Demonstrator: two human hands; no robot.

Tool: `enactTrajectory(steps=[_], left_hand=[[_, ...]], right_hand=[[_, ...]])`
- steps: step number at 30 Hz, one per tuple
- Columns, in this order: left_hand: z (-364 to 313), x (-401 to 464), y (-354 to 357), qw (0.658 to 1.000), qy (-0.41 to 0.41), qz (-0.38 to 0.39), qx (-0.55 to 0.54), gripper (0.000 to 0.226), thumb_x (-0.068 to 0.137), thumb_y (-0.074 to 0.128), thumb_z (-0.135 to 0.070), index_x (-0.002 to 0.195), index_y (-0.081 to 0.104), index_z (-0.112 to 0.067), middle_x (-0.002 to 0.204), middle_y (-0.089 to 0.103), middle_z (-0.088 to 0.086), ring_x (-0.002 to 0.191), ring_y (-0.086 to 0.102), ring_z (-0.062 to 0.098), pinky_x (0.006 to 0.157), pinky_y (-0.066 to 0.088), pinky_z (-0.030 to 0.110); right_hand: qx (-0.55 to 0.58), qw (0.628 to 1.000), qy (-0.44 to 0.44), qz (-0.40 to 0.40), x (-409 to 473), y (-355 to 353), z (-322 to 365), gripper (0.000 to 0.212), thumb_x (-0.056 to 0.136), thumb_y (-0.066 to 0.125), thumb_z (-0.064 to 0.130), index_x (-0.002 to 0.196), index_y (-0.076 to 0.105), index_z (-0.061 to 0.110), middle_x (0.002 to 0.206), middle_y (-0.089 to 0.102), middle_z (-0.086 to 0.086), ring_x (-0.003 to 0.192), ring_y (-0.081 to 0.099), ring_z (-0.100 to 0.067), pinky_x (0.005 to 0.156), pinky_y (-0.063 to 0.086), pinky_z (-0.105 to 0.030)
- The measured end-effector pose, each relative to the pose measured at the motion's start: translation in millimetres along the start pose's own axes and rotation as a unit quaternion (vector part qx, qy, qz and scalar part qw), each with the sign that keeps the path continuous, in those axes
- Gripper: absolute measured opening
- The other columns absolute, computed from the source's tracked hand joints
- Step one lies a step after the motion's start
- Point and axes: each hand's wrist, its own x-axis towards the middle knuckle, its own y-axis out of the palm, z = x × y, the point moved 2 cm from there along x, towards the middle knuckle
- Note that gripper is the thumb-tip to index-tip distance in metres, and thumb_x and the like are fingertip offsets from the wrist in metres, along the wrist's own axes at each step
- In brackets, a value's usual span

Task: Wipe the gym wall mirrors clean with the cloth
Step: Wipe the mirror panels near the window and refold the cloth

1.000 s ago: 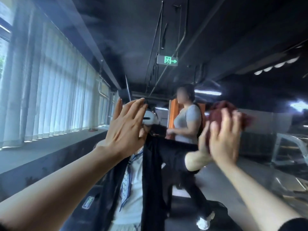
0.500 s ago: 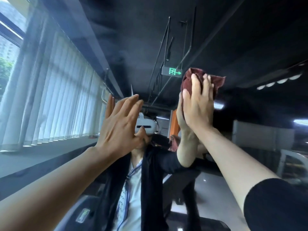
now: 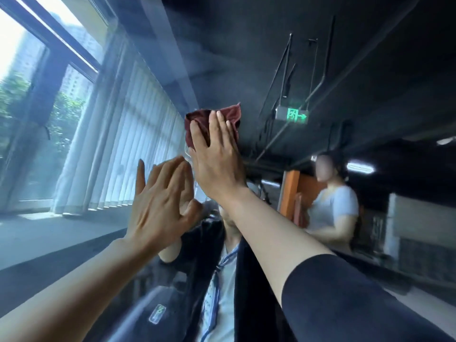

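Observation:
The wall mirror [image 3: 246, 58] fills the whole view and reflects the gym room. A dark red cloth [image 3: 197, 122] lies bunched against the glass high up, near the middle. My right hand [image 3: 217, 156] presses it flat to the mirror with straight, spread fingers. My left hand [image 3: 160, 203] rests flat on the glass just below and to the left of it, fingers straight, holding nothing. My own reflection in a dark jacket shows behind both arms.
In the reflection, a person in a grey top [image 3: 330, 206] stands at the right by an orange panel [image 3: 291, 193]. White vertical blinds [image 3: 118, 156] and a window [image 3: 37, 95] run along the left. A green exit sign [image 3: 292, 116] hangs from the dark ceiling.
My right hand has swept the cloth across the glass, up from the right and then leftward, to end above my left hand. The left hand stays flat on the mirror.

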Motion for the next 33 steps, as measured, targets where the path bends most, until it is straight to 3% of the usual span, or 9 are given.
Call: enactTrajectory(steps=[6,10,13,16,20,24,28,31,33], left_hand=[[48,-37,-12,0.997,-0.054,0.046,0.04,0.08,0.079,0.042,-0.055,0.142,0.049,-0.006,0.145,0.05,0.012,0.133,0.043,0.031,0.121,0.008,0.058],[44,-23,-15,0.997,-0.046,0.056,0.042,0.083,0.077,0.042,-0.055,0.141,0.05,-0.003,0.145,0.05,0.013,0.132,0.045,0.032,0.117,0.019,0.064],[28,0,-13,0.998,-0.012,0.06,0.035,0.085,0.078,0.04,-0.057,0.144,0.047,-0.004,0.147,0.049,0.014,0.134,0.047,0.033,0.116,0.02,0.064],[16,26,-12,0.997,0.031,0.048,0.043,0.09,0.078,0.039,-0.058,0.152,0.036,-0.008,0.157,0.039,0.01,0.142,0.039,0.028,0.122,0.007,0.056],[14,70,-16,0.997,0.04,0.036,0.062,0.09,0.082,0.036,-0.056,0.159,0.014,-0.014,0.166,0.015,0.003,0.153,0.013,0.018,0.122,-0.012,0.046],[31,101,-9,0.995,0.0,-0.011,0.103,0.074,0.092,0.029,-0.046,0.157,0.025,-0.01,0.164,0.021,0.007,0.153,0.015,0.02,0.125,0.002,0.049],[45,103,-1,0.993,-0.032,-0.047,0.106,0.07,0.094,0.017,-0.038,0.153,0.034,-0.004,0.16,0.031,0.013,0.15,0.024,0.025,0.124,0.011,0.049],[48,101,-3,0.992,-0.032,-0.04,0.114,0.073,0.094,0.011,-0.043,0.155,0.03,-0.008,0.162,0.026,0.01,0.152,0.019,0.022,0.124,0.004,0.048],[57,106,4,0.991,-0.031,-0.027,0.131,0.071,0.096,0.01,-0.047,0.156,0.027,-0.012,0.163,0.023,0.006,0.152,0.017,0.02,0.124,0.005,0.052]], right_hand=[[0.032,0.998,-0.046,0.034,-3,20,60,0.054,0.085,0.072,0.021,0.134,0.059,0.001,0.141,0.046,-0.039,0.135,0.044,-0.051,0.115,0.032,-0.055],[0.058,0.994,-0.073,0.048,-3,4,30,0.048,0.088,0.073,0.014,0.133,0.061,0.005,0.142,0.049,-0.034,0.134,0.047,-0.048,0.112,0.039,-0.056],[0.006,0.999,0.05,-0.007,1,-28,-41,0.046,0.096,0.059,0.019,0.139,0.055,0.006,0.146,0.047,-0.032,0.137,0.044,-0.047,0.114,0.034,-0.054],[-0.036,0.981,0.179,-0.065,2,-61,-102,0.051,0.1,0.039,0.028,0.143,0.049,0.003,0.148,0.042,-0.033,0.14,0.039,-0.047,0.118,0.028,-0.051],[-0.061,0.967,0.237,-0.071,32,-49,-106,0.05,0.102,0.044,0.019,0.149,0.04,0.002,0.154,0.031,-0.035,0.146,0.027,-0.047,0.122,0.018,-0.05],[-0.048,0.981,0.18,-0.051,72,-16,-58,0.051,0.102,0.051,0.016,0.15,0.039,0.001,0.153,0.028,-0.038,0.146,0.025,-0.05,0.123,0.015,-0.05],[-0.001,1.0,0.028,0.008,76,12,-10,0.05,0.087,0.068,0.013,0.134,0.058,0.0,0.139,0.047,-0.04,0.133,0.045,-0.054,0.114,0.034,-0.054],[0.02,0.997,-0.067,0.036,70,3,-22,0.045,0.093,0.057,0.019,0.135,0.058,0.005,0.143,0.047,-0.034,0.137,0.043,-0.048,0.115,0.034,-0.051],[0.013,0.998,-0.031,0.052,73,-12,-49,0.046,0.101,0.049,0.023,0.145,0.049,0.01,0.154,0.037,-0.028,0.146,0.031,-0.042,0.121,0.023,-0.046]])
